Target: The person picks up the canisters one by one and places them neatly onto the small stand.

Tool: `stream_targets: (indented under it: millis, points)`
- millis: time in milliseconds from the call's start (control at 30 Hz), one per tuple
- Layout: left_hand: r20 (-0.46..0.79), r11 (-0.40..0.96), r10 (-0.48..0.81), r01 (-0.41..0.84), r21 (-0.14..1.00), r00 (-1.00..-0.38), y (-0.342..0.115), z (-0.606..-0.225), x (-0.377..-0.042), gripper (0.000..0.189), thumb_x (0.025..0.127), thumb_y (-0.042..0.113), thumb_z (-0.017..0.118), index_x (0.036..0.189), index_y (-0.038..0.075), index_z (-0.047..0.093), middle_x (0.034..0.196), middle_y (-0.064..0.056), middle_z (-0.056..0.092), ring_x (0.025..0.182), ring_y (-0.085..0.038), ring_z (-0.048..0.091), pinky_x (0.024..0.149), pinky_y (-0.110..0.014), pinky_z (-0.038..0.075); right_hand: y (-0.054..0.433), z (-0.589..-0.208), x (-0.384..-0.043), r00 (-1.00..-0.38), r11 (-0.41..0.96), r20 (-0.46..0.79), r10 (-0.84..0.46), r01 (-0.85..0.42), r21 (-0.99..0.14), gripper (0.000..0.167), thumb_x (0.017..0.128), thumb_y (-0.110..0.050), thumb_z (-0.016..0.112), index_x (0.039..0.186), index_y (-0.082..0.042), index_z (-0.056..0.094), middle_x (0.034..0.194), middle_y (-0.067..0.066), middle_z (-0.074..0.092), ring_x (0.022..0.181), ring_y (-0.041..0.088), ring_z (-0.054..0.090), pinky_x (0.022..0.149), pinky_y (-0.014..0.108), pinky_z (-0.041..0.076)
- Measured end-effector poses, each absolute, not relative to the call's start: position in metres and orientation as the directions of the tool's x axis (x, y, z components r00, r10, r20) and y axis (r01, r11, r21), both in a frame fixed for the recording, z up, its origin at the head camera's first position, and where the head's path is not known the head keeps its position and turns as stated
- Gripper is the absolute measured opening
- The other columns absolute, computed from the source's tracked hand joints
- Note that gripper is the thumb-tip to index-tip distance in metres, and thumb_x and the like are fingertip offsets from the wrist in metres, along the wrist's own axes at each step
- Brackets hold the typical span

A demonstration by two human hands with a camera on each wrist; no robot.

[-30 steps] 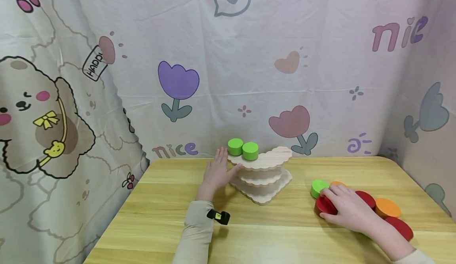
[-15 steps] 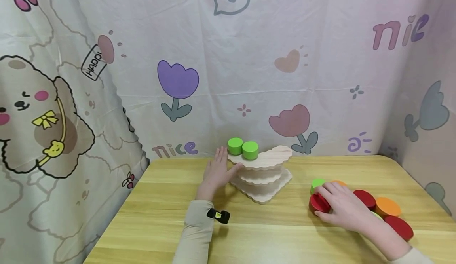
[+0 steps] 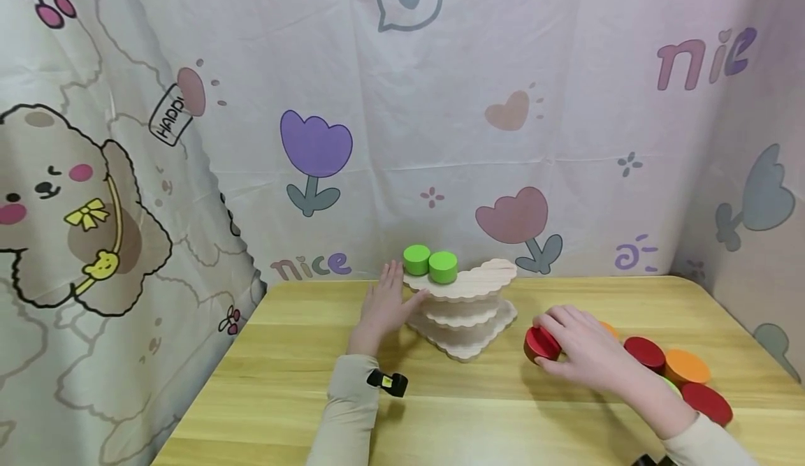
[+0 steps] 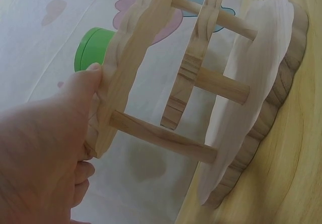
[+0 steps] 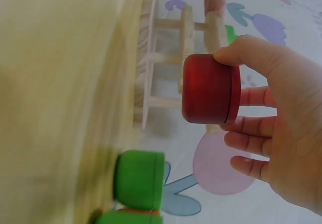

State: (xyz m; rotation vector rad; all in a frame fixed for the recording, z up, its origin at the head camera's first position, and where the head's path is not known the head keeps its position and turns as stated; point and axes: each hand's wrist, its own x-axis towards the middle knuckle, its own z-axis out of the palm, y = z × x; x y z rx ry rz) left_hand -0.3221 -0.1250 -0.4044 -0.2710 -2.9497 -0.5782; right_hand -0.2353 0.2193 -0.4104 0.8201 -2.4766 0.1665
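A pale wooden tiered stand with scalloped edges (image 3: 484, 284) stands on the table, two small green round tins (image 3: 443, 267) side by side on its top board. My left hand (image 3: 383, 309) grips the left corner of that board; in the left wrist view the thumb lies along the edge beside one green tin, other fingertips partly hidden. To the right of the stand, my right hand (image 3: 588, 351) holds a red round tin (image 5: 209, 89) between thumb and fingers. The tin is tilted and looks raised off the table; a seam runs near its lidded end.
Right of the right hand lie more round tins: red ones (image 3: 644, 354) (image 3: 707, 402) and an orange one (image 3: 687, 367). The right wrist view has a green tin (image 5: 140, 179) close by. A patterned cloth (image 3: 390, 137) hangs behind the wooden table (image 3: 465, 417).
My right hand has moved left and slightly up with the red tin, away from the other tins and towards the stand. My left hand stays at the stand's corner.
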Motion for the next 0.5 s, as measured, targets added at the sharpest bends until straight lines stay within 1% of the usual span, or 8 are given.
stream_targets:
  millis: [267,500]
  points:
    - [0.156,0.921,0.152,0.198,0.336,-0.976,-0.124,-0.404,-0.323,0.097,0.091,0.075,0.034,0.157,0.007,0.011,0.165,-0.010,0.004,0.154,-0.027,0.004,0.123,-0.056,0.012,0.202,-0.404,-0.248,-0.651,0.787,0.534,-0.539,-0.615,0.045,0.046,0.067,-0.038,0.083,0.103,-0.017,0.063,0.097,-0.004,0.059,0.092,0.016,0.053,0.073,0.034,0.048]
    - [0.144,0.925,0.151,0.191,0.327,-0.978,-0.124,-0.403,-0.322,0.097,0.091,0.074,0.034,0.157,0.007,0.011,0.165,-0.009,0.004,0.154,-0.027,0.004,0.123,-0.055,0.012,0.187,-0.396,-0.257,-0.611,0.759,0.561,-0.559,-0.649,0.049,0.048,0.068,-0.035,0.082,0.107,-0.015,0.063,0.097,-0.002,0.059,0.090,0.017,0.052,0.072,0.035,0.047]
